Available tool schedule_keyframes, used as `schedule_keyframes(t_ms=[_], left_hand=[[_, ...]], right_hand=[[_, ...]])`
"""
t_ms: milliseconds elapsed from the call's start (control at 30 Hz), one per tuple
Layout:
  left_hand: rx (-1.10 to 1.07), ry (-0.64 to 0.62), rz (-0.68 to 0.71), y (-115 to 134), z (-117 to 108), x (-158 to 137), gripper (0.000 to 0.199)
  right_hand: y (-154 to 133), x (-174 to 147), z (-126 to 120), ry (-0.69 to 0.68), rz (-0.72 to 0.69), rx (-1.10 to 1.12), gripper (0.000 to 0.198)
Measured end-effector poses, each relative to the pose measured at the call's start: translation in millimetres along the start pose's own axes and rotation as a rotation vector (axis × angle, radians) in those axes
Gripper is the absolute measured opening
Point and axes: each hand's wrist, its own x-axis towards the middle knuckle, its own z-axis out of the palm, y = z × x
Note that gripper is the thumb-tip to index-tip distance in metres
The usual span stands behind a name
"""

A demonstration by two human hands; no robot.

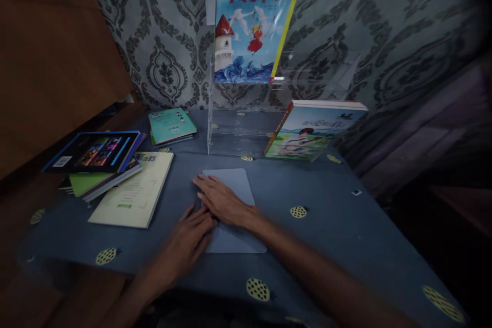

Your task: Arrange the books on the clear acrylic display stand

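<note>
A flat, pale blue-grey rectangle, perhaps a sheet or thin cover, lies on the cloth-covered table in front of me. My right hand rests across its left and middle part, palm down with fingers stretched out. Close against it, my left hand lies at the rectangle's left edge, its fingers extended and the tips meeting the right hand. Neither hand grips anything that I can see. The hands hide part of the rectangle.
A clear acrylic stand holds a blue storybook above and a thick illustrated book at lower right. Stacked books, a cream book and teal books lie left. Patterned wallpaper is behind.
</note>
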Motion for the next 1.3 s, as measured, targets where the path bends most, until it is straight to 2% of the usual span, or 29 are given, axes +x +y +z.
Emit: schedule_keyframes(t_ms=[133, 233, 300, 500, 667, 800, 1000, 1067, 1133, 1233, 1300], left_hand=[[0.018, 0.069, 0.078, -11.2, 7.4, -3.7, 0.030], [0.011, 0.093, 0.101, -15.8, 9.4, -6.2, 0.032], [0.021, 0.091, 0.108, -15.2, 7.9, -6.8, 0.032], [0.198, -0.049, 0.046, 2.1, -0.8, 14.1, 0.037], [0.254, -0.250, 0.160, 23.1, 5.3, 42.0, 0.053], [0.200, -0.329, 0.235, 39.2, 10.5, 41.3, 0.068], [0.123, -0.344, 0.241, 45.0, 12.3, 30.5, 0.072], [0.098, -0.307, 0.251, 36.9, 11.7, 26.9, 0.067], [0.091, -0.201, 0.214, 22.4, 10.4, 21.0, 0.057], [0.144, 0.058, 0.023, -6.1, 8.6, 8.4, 0.045], [0.188, 0.166, -0.082, -23.8, 8.5, 0.5, 0.044]], right_hand=[[20.6, -10.7, -5.7, 0.056, 0.159, -0.104, 0.051], [37.1, -28.6, -21.5, 0.061, 0.295, -0.180, 0.053], [47.3, -38.8, -32.1, 0.044, 0.338, -0.194, 0.051], [60.4, -51.5, -40.4, 0.017, 0.340, -0.180, 0.051], [56.9, -50.2, -38.6, 0.010, 0.353, -0.200, 0.051], [55.1, -50.3, -39.8, 0.007, 0.366, -0.204, 0.051], [54.0, -51.1, -38.1, 0.040, 0.359, -0.257, 0.049], [51.1, -53.3, -37.4, 0.063, 0.367, -0.283, 0.047], [46.6, -58.8, -35.4, 0.091, 0.381, -0.317, 0.044], [36.2, -75.1, -28.9, 0.125, 0.378, -0.379, 0.041], [26.4, -90.0, -23.5, 0.140, 0.330, -0.400, 0.044]])
